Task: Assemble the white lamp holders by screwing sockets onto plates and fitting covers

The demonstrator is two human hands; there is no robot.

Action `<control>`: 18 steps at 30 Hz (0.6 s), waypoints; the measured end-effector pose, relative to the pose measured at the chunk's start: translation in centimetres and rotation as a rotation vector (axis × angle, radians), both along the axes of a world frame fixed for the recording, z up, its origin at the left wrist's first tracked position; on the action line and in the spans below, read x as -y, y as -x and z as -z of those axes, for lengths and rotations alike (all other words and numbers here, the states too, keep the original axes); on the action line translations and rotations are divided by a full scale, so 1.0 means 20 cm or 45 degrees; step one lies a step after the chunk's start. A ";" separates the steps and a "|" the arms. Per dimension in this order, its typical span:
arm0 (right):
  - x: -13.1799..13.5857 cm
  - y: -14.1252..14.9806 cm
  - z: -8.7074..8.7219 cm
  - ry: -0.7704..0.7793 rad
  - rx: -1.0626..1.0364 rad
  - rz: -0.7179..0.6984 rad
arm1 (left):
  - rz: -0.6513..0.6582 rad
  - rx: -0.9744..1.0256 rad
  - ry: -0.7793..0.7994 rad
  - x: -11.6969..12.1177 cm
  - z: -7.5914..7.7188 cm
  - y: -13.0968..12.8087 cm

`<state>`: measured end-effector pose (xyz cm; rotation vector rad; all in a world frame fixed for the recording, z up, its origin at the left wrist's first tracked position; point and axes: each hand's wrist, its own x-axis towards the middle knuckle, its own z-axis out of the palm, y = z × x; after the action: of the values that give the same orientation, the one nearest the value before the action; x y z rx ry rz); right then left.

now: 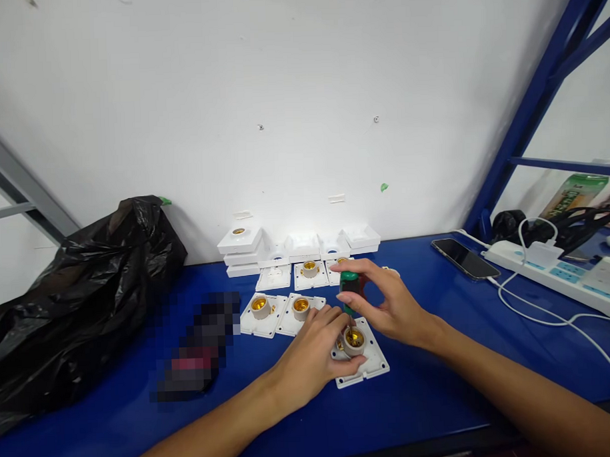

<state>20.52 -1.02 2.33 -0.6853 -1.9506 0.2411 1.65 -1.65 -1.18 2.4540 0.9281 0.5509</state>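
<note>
My right hand [382,299] grips a small screwdriver [349,292] with a green and black handle, held upright. Its shaft points down into the brass-lined lamp socket [355,340], which sits on a square white plate [374,366] flat on the table. Around the socket's left and near side, the fingers of my left hand [316,348] are closed, holding it in place. The screwdriver's tip is hidden inside the socket. Just left of my left hand lie two more plates with sockets, one socket [301,309] nearer and another [260,307] farther left.
White square housings [240,247] stand stacked against the wall, with more socket plates [310,275] before them. A black plastic bag [87,296] and a blurred dark object [199,349] occupy the left. A phone [465,258], power strip [561,273] and white cables lie right on the blue table [292,435].
</note>
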 end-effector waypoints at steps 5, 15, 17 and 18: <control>-0.01 0.00 0.01 -0.173 -0.037 0.056 | 0.010 0.008 -0.004 0.00 0.00 0.00; -0.01 0.01 0.00 -0.205 -0.077 0.030 | 0.008 0.014 -0.021 0.00 0.00 0.00; -0.01 0.00 0.01 -0.153 -0.005 -0.024 | -0.003 0.008 -0.022 0.00 0.00 0.00; -0.01 -0.01 0.01 -0.108 0.023 -0.053 | -0.008 0.003 -0.024 0.01 0.00 0.00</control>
<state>20.66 -0.91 2.22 -0.5940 -1.9816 0.1768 1.65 -1.75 -1.11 2.4678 0.9343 0.5669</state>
